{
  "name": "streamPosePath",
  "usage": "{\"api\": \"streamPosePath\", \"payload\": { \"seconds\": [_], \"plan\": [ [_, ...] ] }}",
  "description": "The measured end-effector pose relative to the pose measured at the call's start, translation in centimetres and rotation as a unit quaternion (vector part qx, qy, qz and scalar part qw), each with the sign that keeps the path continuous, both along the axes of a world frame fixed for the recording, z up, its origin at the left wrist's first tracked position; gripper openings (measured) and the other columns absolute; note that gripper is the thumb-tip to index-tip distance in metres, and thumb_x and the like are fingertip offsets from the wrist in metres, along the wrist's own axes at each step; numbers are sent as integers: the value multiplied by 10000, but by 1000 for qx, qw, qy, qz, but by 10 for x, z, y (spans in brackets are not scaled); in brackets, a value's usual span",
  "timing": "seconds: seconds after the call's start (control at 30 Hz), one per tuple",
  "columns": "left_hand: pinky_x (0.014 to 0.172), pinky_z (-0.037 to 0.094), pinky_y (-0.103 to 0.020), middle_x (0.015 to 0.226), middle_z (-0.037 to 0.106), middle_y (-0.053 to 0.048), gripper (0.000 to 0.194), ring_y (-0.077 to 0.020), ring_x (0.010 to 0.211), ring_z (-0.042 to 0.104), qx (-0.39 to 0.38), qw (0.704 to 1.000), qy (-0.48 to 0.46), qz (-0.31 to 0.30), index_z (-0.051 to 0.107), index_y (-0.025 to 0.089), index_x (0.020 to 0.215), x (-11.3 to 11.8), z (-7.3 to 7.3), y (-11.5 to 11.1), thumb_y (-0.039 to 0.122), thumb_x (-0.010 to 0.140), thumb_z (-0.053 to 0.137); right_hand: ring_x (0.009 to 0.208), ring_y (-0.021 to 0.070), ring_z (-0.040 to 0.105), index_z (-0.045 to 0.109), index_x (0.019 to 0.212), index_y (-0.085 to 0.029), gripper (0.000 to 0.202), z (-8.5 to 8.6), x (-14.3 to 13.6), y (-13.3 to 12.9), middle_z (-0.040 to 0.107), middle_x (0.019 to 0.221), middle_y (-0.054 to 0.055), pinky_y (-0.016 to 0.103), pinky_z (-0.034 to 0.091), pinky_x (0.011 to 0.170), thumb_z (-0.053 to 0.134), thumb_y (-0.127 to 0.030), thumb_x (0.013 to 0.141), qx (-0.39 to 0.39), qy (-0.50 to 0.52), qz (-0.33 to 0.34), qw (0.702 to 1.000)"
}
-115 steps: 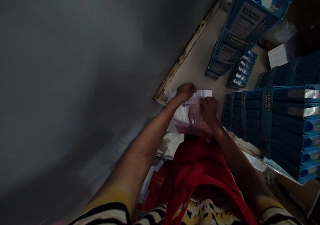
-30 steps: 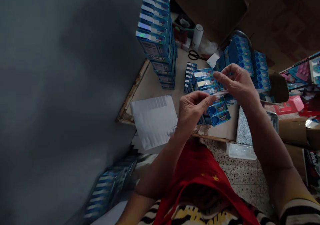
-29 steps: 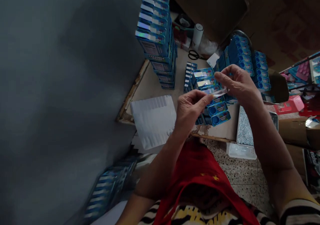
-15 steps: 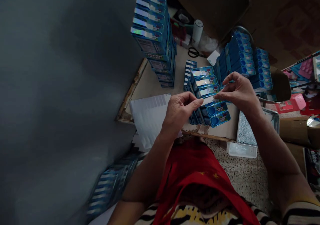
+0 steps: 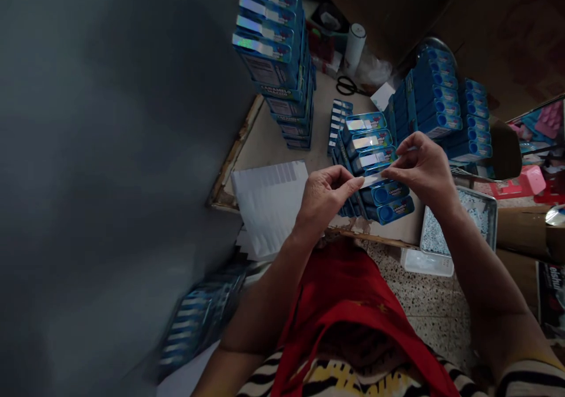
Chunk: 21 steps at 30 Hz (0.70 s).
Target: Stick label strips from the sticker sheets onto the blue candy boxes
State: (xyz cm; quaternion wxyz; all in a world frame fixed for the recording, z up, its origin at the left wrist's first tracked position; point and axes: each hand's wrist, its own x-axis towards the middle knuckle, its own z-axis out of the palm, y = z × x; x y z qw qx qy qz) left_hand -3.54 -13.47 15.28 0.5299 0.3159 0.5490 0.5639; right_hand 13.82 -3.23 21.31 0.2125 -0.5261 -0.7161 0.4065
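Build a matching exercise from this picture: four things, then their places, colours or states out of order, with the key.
Things:
1. White strip
2. Scissors
3. Apron
4. Tray

Places, colours, states:
A. Red
B. Containing small pale bits
C. Near the white cylinder
D. Held between left hand and right hand

Pairs: 1-D, 2-C, 3-A, 4-B

- Strip: short, narrow and whitish; pinched at its ends by the left hand [image 5: 329, 199] and right hand [image 5: 419, 164]; strip [image 5: 372, 179] slightly tilted, right end higher; seen over the boxes, contact unclear.
- Boxes [image 5: 396, 209]: blue, printed, side by side in a row; the three farthest bear shiny pale bands, the two nearest show round blue areas.
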Motion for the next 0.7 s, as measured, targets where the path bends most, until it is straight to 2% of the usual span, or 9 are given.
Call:
{"api": "streamPosePath", "payload": {
  "seconds": [0.1,0.23,0.33,0.43,0.5,0.57,0.63,0.7],
  "plan": [
    [521,304,-262,564,495,34,429,-99,550,399,-7,1000,-14,0,632,201,626,3,-9,3,517,757,889,699,183,654,585,918,-245,500,4,3,0,665,737,-31,290,469,620,956,-488,688,51,-58,-7,997],
    [511,320,-247,582,526,38,513,-88,541,427,-52,997,-65,4,625,192,657,11,-25,4,610,699,921,691,149,554,574,835,-238,652,3,12,9,593,731,-42,270,373,592,1045,-559,517,90,-97,-25,991],
    [508,348,-245,598,554,37,613,-94,541,475,-104,988,-115,20,573,202,672,22,-38,4,658,582,972,627,117,460,562,784,-240,715,-7,15,17,512,671,-70,275,331,558,1074,-554,397,-17,-37,-45,998],
    [514,339,-240,602,518,60,678,-91,547,463,-109,980,-161,49,502,218,677,36,-51,5,652,520,999,657,137,544,589,799,-243,670,-14,15,22,602,725,-38,302,422,597,1083,-453,398,-158,43,-68,984],
    [533,331,-237,614,496,69,667,-90,567,445,-88,982,-159,60,495,217,676,38,-63,6,644,546,991,739,179,628,657,847,-255,613,-17,22,23,679,821,9,347,493,664,1081,-382,424,-193,74,-92,974],
    [574,357,-237,645,516,63,605,-98,604,467,-76,988,-115,76,524,210,694,25,-83,6,619,626,965,810,230,684,747,941,-298,546,-23,36,22,728,924,58,409,540,706,1061,-378,502,-186,91,-134,969],
    [647,409,-243,703,584,43,474,-119,668,536,-98,989,-24,106,579,207,748,-6,-115,6,539,746,917,871,276,721,787,1007,-351,370,-37,51,15,751,1008,107,468,569,715,971,-455,704,-149,99,-193,965],
    [738,452,-261,793,663,12,306,-152,769,616,-167,969,116,142,630,207,831,-51,-156,8,391,826,875,981,275,736,777,1102,-344,231,-62,58,-3,755,1140,124,467,615,783,794,-501,933,-79,80,-255,960]
  ]
}}
